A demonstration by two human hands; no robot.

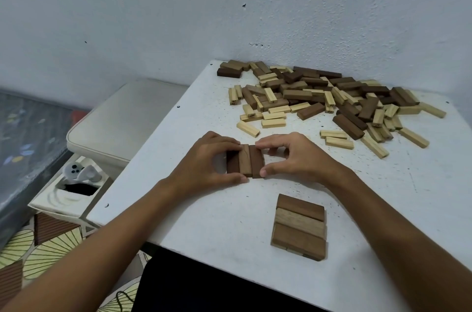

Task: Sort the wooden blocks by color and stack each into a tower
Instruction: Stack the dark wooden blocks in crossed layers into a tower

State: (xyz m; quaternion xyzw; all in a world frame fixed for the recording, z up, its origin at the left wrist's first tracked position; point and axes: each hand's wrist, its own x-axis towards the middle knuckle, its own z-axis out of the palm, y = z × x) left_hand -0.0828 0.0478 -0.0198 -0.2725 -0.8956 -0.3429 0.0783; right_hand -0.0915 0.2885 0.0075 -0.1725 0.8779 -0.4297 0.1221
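Nearest, a low stack of flat brown wooden blocks (298,227) sits on the white speckled desk (204,209). Beyond it, left hand (204,160) and right hand (293,155) pinch a row of three dark brown blocks (245,161) between curled fingers. Far right, a loose pile of mixed dark and pale blocks (332,99) lies by the white wall (153,17).

dark printed marks on pale block ends (251,114), too small to read
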